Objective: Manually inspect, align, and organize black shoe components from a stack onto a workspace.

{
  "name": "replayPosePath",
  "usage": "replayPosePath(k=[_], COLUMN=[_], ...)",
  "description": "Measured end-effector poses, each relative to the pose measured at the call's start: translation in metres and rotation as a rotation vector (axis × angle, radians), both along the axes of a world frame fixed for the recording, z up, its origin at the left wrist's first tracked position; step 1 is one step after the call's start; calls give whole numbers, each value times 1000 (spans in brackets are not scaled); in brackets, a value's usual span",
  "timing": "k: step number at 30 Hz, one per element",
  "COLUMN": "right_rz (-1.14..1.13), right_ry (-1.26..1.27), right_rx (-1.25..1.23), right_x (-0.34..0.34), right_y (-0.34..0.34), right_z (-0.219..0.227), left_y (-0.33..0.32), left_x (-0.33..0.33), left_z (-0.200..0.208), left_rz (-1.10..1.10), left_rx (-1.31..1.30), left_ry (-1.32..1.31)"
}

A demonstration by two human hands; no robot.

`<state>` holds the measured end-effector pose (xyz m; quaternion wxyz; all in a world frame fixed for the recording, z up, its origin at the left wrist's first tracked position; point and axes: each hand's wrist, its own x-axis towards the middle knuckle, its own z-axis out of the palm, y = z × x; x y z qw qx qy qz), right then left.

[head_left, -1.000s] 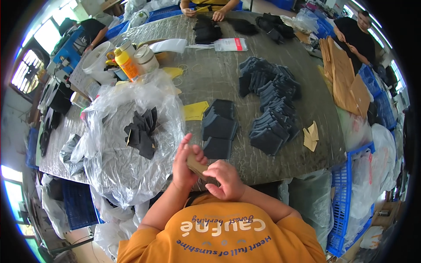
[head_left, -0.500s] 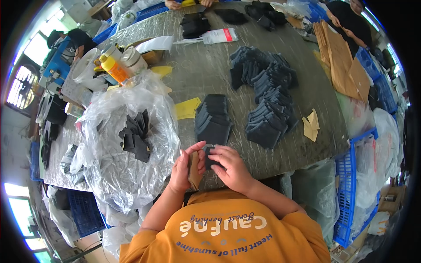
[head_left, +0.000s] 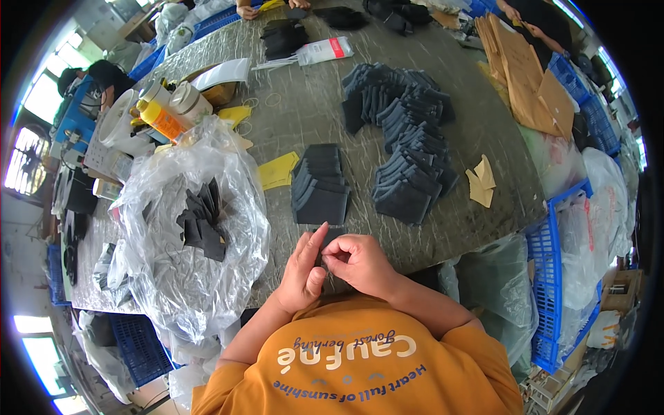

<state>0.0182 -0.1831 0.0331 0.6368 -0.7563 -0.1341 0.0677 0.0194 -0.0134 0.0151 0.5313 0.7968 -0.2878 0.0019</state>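
Observation:
Close to my body at the table's near edge, both hands meet over a small dark fabric piece [head_left: 334, 234]. My left hand [head_left: 299, 274] is closed on its left side, index finger extended and thumb near the palm; the fingers partly hide the grip. My right hand [head_left: 357, 260] pinches at the piece with thumb and forefinger; part of it shows above the knuckles. Just beyond the hands lies a fanned stack of dark grey fabric pieces [head_left: 320, 185]. Right of that stack, a longer curving row of similar pieces [head_left: 408, 181] overlaps toward the far side.
On the left, a clear plastic bag [head_left: 238, 270] spreads open around black pieces [head_left: 202, 225]. Behind it are an orange bottle [head_left: 160, 121] and jars. A yellow paper [head_left: 278, 171] touches the stack. Tan scraps [head_left: 481, 181] lie right, near a blue crate [head_left: 546, 290]. Another person's hands [head_left: 247, 10] are opposite.
My hands have drawn together, the right fingers now pinching. The brown face seen in my left hand is out of sight. The whole view has shifted, moving table items slightly leftward.

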Motion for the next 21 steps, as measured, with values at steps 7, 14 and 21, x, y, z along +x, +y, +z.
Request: replayPosePath(k=[7,14,21], right_rz=[46,41,39], right_ry=[287,158,117], right_rx=[383,161,101], right_x=[-2,-6,-7], right_y=[5,5,3], right_z=[-25,-2,1], left_y=[-12,-1,0], left_x=[-12,-4,-5], left_z=[-6,0,6], left_rz=[31,78,62], left_rx=[-467,-245,-111], left_ry=[410,143,-57])
